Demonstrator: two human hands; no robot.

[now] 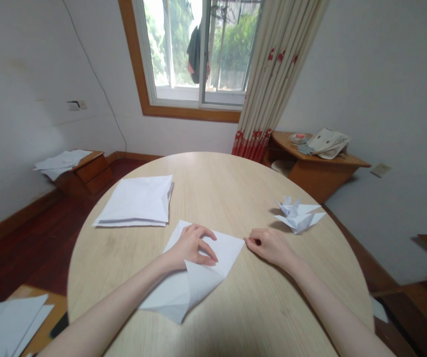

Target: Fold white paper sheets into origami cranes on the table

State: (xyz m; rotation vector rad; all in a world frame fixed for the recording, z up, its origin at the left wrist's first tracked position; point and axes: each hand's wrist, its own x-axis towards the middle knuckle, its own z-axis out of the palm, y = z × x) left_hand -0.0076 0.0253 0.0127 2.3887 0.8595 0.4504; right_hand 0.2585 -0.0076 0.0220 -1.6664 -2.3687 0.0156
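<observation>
Left hand point(192, 244): fingers loosely apart, resting on the folded paper, gripping nothing I can see.
Right hand point(271, 245): fingers curled closed, tips at the paper's right corner; whether they pinch it I can't tell.
Folded paper point(202, 287): on the desk point(243, 307), under the left fingers.
Origami cranes point(298, 218): beyond and right of the right fingers.
Paper stack point(139, 198): beyond and left of the left fingers.
Cloth bag point(328, 143): far beyond the right fingers, contents hidden.

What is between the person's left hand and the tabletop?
A partly folded white sheet lies between the left hand and the round tabletop, as the head view shows.
</observation>
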